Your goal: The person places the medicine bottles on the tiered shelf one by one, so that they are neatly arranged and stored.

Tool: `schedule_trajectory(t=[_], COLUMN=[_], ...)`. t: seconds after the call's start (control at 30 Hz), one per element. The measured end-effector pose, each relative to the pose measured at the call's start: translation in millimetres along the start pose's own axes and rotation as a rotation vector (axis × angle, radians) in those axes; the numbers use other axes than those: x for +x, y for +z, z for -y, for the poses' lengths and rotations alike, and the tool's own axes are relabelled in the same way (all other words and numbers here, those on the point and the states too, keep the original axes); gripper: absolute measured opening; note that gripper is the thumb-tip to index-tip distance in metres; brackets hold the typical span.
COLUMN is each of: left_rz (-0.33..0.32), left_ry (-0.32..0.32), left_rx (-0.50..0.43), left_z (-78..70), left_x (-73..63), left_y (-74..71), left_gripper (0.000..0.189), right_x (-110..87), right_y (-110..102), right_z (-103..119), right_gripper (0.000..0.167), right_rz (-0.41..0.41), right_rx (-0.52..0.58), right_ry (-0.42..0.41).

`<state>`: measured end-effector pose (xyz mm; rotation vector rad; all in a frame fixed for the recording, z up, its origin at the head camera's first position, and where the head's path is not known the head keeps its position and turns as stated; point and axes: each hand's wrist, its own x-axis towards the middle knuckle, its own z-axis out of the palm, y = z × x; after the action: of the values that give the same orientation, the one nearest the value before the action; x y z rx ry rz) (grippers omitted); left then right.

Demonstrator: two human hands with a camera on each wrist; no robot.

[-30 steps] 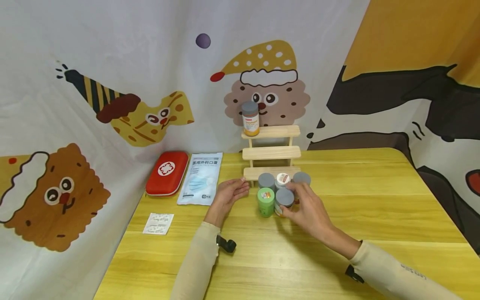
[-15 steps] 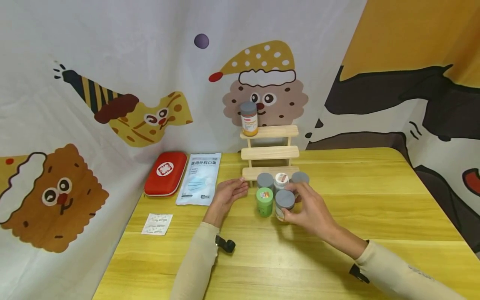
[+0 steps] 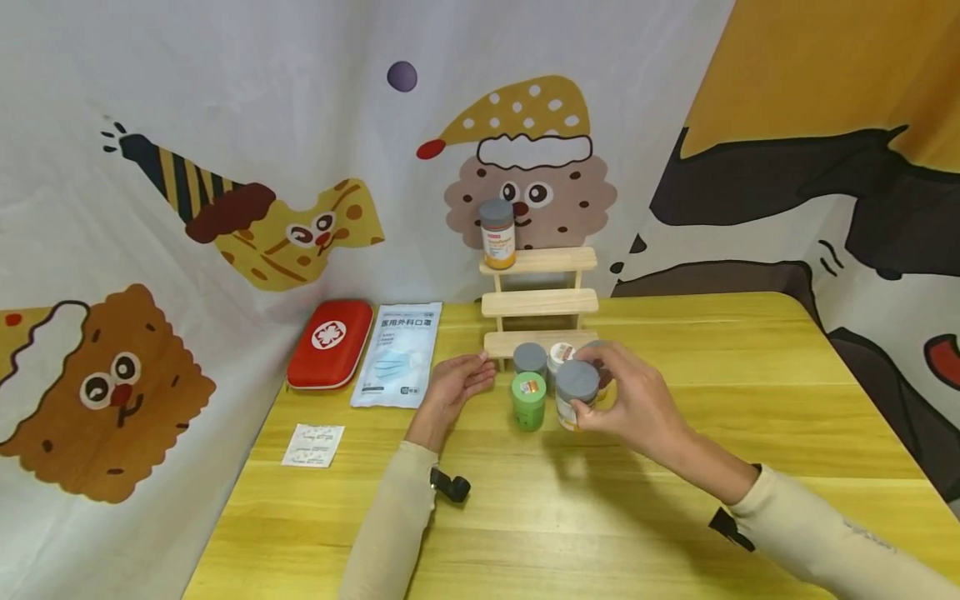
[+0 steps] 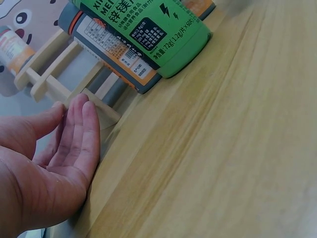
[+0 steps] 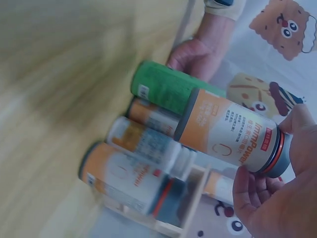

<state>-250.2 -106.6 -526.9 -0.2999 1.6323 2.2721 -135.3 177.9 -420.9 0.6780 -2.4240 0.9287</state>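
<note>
Your right hand (image 3: 641,408) mostly hides a grey-capped bottle (image 5: 131,178) in the head view; the left wrist view cuts off the green bottle (image 3: 529,408). Your right fingers curl round the orange-and-white bottle (image 5: 225,133), grey-lidded with a red ring, above the desk (image 3: 510,517). Your left hand (image 3: 452,387) lies nearly straight-fingered at the wooden rack (image 3: 540,302); contact is hard to judge.

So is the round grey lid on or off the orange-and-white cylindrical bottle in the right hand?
On: the lid tops the bottle in the head and right wrist views.
</note>
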Motion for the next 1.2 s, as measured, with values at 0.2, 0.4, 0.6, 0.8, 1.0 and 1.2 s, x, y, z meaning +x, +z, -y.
schedule_trajectory(t=[0.2, 0.4, 0.6, 0.8, 1.0, 1.2], left_rz=[-0.004, -0.008, 0.003, 0.003, 0.003, 0.005], left_ry=[-0.008, -0.001, 0.0, -0.002, 0.003, 0.002], left_rx=[-0.01, -0.012, -0.01, -0.022, -0.018, -0.014], left_z=[-0.8, -1.9, -1.0, 0.3, 0.9, -0.4], left_x=[0.4, 0.4, 1.0, 1.9, 2.3, 0.9], left_y=[0.6, 0.0, -0.1, -0.6, -0.7, 0.3], left_gripper=[0.039, 0.039, 0.039, 0.036, 0.037, 0.037], right_x=[16.1, 33.9, 53.1, 74.0, 91.0, 104.1], right_y=[-11, -18, -26, -31, -32, -30], right_z=[4, 6, 5, 2, -6, -15], right_gripper=[0.057, 0.057, 0.06, 0.058, 0.056, 0.059], right_rz=[-0.017, -0.025, -0.029, -0.078, -0.119, -0.12], right_rx=[-0.001, 0.023, 0.054, 0.074, 0.091, 0.118], right_ry=[-0.027, -0.03, -0.004, -0.016, -0.017, -0.006])
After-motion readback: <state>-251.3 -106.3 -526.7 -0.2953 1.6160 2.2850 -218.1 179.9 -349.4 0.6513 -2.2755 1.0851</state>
